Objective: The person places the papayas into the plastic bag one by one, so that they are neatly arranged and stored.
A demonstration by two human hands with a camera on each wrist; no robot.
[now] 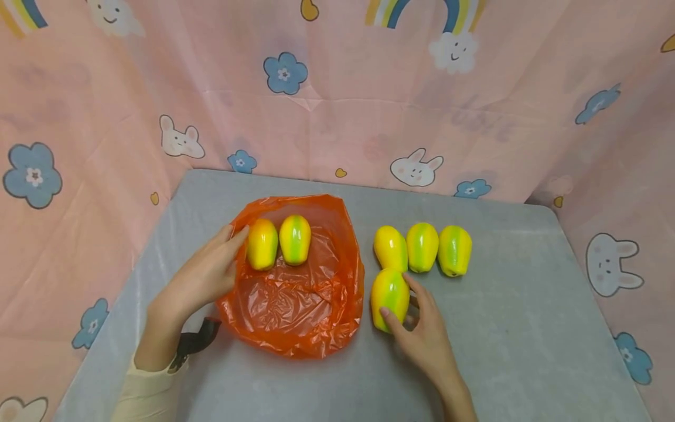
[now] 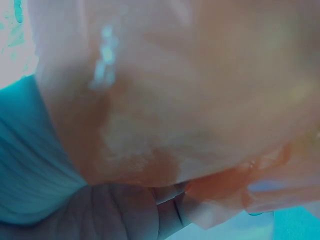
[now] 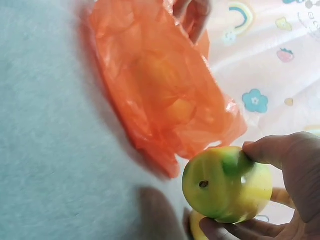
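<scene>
A draped-off booth of some kind; whether in a home or a studio cannot be told. Pink cloth hangings printed with white rabbits, blue five-petalled flowers and striped rainbows enclose three sides of a smooth grey worktop.

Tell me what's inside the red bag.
The bag holds two yellow-green fruits, side by side toward its far left. Crinkled plastic shows in front of them. Whatever is directly beneath the fruits is covered.
</scene>
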